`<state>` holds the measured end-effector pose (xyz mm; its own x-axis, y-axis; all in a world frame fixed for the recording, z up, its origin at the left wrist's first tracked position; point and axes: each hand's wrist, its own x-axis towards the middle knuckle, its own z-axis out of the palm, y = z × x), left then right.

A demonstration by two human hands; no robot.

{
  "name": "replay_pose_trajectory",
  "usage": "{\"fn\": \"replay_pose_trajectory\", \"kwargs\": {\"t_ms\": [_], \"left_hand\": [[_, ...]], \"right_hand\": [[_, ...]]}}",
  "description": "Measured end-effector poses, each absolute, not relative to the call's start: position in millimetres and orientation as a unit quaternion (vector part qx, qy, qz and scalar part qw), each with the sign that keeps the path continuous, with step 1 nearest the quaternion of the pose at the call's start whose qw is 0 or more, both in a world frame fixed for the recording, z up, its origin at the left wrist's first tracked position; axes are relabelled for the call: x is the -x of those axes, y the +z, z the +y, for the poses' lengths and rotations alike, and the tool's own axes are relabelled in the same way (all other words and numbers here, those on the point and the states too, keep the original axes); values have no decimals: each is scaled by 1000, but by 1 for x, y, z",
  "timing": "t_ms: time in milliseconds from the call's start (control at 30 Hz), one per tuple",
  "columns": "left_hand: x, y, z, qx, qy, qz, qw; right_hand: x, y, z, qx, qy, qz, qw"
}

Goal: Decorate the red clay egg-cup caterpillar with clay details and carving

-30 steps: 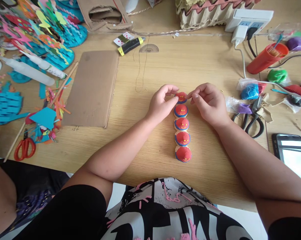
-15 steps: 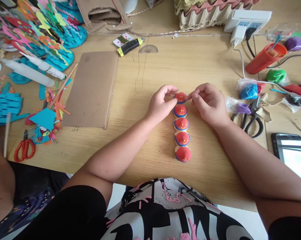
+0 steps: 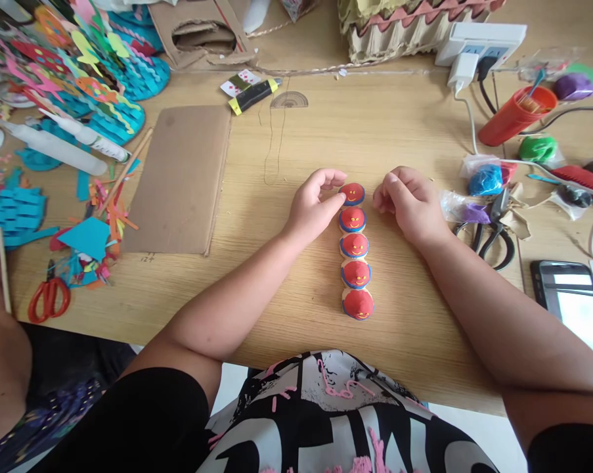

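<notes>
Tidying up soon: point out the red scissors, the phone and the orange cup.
red scissors [image 3: 48,297]: head view, on the handles.
phone [image 3: 572,305]: head view, on the screen.
orange cup [image 3: 515,117]: head view, on its side wall.

Five red clay domes with blue rims sit in one row on the desk. Two hands flank the top of the row: the left hand and the right hand. Two pairs of scissors lie out, one red-handled, one black-handled. There are two white glue bottles, one cardboard sheet, one orange cup, one phone, and one power strip.
</notes>
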<state>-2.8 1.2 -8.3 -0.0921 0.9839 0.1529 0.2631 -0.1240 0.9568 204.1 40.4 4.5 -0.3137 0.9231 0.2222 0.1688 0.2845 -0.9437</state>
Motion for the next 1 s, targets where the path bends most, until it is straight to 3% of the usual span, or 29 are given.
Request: {"fn": "replay_pose_trajectory", "kwargs": {"t_ms": [300, 1000], "left_hand": [[8, -1, -1, -604, 456, 547, 359], [8, -8, 3, -603, 459, 524, 390]], "right_hand": [[-201, 9, 36, 388, 472, -666, 428], [-202, 13, 31, 366, 382, -713, 461]]}}
